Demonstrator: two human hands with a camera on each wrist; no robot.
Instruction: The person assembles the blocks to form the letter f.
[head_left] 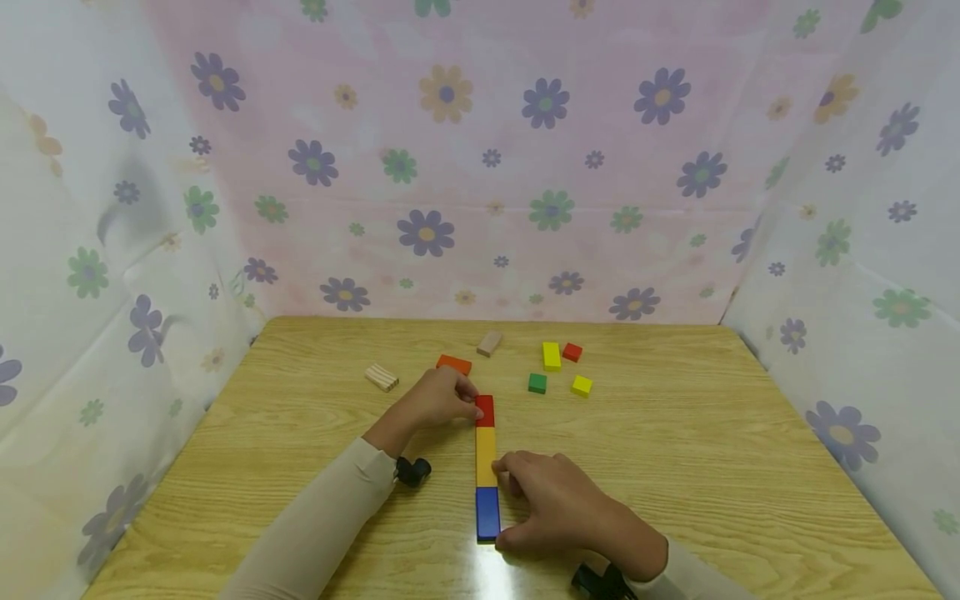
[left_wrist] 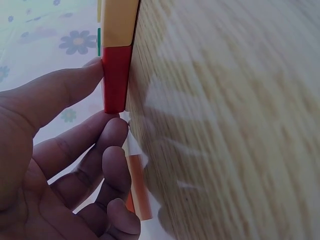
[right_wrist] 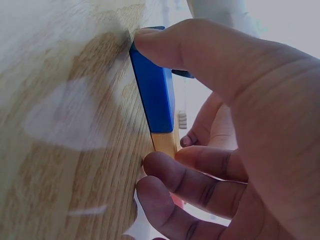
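Observation:
A straight row of blocks lies on the table: a red block (head_left: 486, 410) at the far end, a yellow block (head_left: 486, 457) in the middle and a blue block (head_left: 487, 513) nearest me. My left hand (head_left: 438, 398) pinches the red block, thumb on its side and index fingertip at its far end; the other fingers curl loosely in the left wrist view. With its thumb at the blue block's near corner, my right hand (head_left: 562, 504) holds that end of the row. Its index finger reaches the yellow block's right side.
Beyond the left hand lie an orange block (head_left: 454, 364), a ridged wooden piece (head_left: 382, 377) and a plain wooden block (head_left: 490, 343). Farther right are a tall yellow block (head_left: 551, 357), a small red block (head_left: 572, 352), a green block (head_left: 537, 383) and a small yellow block (head_left: 582, 386). Flowered cloth encloses the table.

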